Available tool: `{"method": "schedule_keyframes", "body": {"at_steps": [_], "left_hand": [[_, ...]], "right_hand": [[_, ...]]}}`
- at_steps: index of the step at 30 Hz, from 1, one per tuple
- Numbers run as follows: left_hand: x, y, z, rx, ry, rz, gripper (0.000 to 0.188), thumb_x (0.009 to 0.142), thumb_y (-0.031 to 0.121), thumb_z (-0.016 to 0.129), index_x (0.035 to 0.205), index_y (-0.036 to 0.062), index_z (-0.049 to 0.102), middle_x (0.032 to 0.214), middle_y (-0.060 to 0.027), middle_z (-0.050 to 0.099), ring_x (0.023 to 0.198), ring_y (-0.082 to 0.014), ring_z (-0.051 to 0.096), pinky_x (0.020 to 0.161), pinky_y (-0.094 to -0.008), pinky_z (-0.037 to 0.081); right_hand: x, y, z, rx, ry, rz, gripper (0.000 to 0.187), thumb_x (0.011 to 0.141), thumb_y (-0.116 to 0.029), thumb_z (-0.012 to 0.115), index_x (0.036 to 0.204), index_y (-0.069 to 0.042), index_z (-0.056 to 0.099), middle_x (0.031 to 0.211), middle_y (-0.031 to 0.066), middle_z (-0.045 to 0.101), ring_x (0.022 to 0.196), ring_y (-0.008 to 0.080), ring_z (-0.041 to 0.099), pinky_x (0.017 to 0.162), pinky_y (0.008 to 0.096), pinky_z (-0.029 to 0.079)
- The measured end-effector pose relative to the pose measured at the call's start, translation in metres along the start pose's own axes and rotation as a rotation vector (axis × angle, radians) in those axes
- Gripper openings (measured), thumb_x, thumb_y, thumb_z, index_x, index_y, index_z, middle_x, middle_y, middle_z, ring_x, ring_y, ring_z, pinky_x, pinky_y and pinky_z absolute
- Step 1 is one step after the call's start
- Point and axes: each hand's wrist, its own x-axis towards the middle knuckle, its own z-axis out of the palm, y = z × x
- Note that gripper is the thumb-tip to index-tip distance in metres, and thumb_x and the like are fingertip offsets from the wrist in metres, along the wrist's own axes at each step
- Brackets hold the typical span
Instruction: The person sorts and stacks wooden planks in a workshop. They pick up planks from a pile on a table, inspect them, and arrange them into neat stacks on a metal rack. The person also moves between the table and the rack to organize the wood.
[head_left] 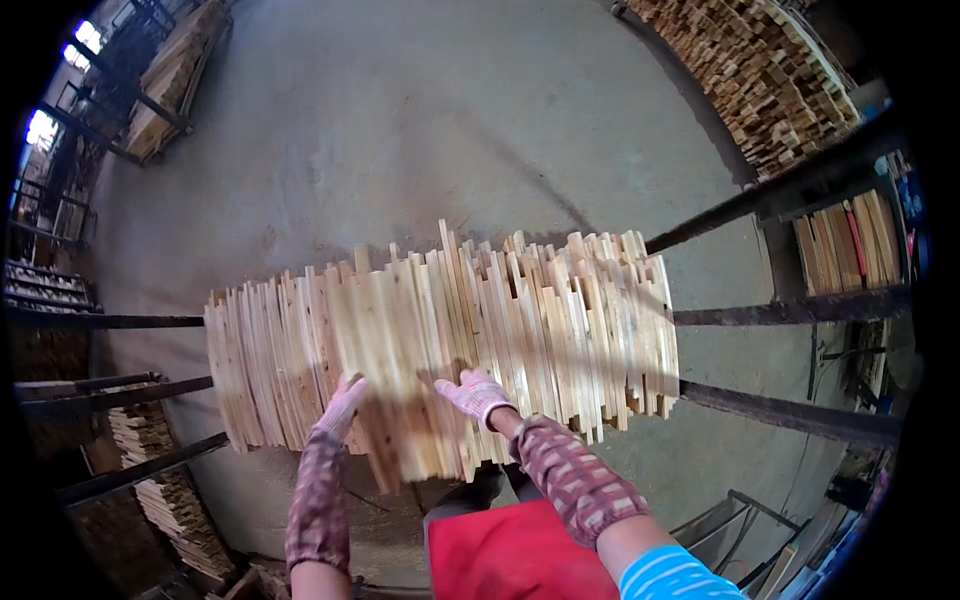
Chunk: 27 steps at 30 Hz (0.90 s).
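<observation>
Tan slats (270, 360), pink gloves (476, 393), checked maroon sleeves (577, 477)

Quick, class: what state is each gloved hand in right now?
Left hand: at the wooden strips; whether its grip is open or closed cannot be told.
Right hand: open, fingers spread at the strips.

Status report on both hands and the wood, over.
Left hand and right hand on wooden strips. Strips side by side, ends uneven. Nothing visible blocking either hand.
</observation>
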Motion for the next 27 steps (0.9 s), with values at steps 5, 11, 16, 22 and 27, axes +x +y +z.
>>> {"method": "schedule_keyframes", "body": {"at_steps": [5,11,16,22,27], "left_hand": [[0.062,-0.033,0.031,0.187,0.012,-0.387,0.056,0.087,0.048,0.067,0.118,0.0019,0.069,0.102,-0.0113,0.071,0.093,-0.0224,0.064,0.08,-0.0361,0.05],[0.06,-0.05,0.048,0.012,0.14,-0.189,0.045,0.089,0.031,0.068,0.127,0.0073,0.065,0.108,-0.0073,0.07,0.097,-0.0158,0.062,0.084,-0.0314,0.049],[0.069,-0.046,0.029,-0.085,-0.021,-0.086,0.047,0.093,0.023,0.067,0.138,0.0113,0.058,0.112,-0.0029,0.068,0.1,-0.013,0.06,0.09,-0.028,0.047],[0.073,-0.005,0.095,0.292,0.336,-0.192,0.054,0.094,0.027,0.067,0.141,0.0045,0.053,0.13,-0.0086,0.064,0.119,-0.0163,0.059,0.099,-0.0281,0.046],[0.076,-0.09,0.038,-0.019,0.199,-0.042,0.066,0.086,0.021,0.071,0.147,0.0095,0.048,0.124,-0.0114,0.067,0.112,-0.0209,0.063,0.098,-0.0335,0.048]], "right_hand": [[0.014,0.07,0.05,0.142,0.289,-0.244,0.065,0.094,-0.053,0.054,0.137,-0.005,0.055,0.135,0.0198,0.057,0.128,0.0323,0.054,0.106,0.0435,0.043],[-0.002,0.1,0.08,0.043,0.436,-0.184,0.082,0.09,-0.05,0.062,0.15,-0.002,0.034,0.149,0.0206,0.044,0.136,0.0338,0.045,0.113,0.0412,0.036],[0.046,0.07,0.064,-0.253,0.69,-0.159,0.101,0.082,-0.053,0.068,0.155,-0.002,0.021,0.158,0.0223,0.029,0.146,0.0392,0.028,0.119,0.0505,0.023],[0.086,0.09,0.074,-0.22,0.832,-0.149,0.09,0.082,-0.038,0.067,0.153,-0.001,0.025,0.151,0.0253,0.037,0.14,0.0434,0.035,0.115,0.0538,0.028],[0.087,0.086,0.061,0.186,0.756,-0.148,0.09,0.079,-0.031,0.073,0.153,-0.005,0.027,0.14,0.0253,0.049,0.128,0.0431,0.047,0.109,0.0486,0.038]]}}
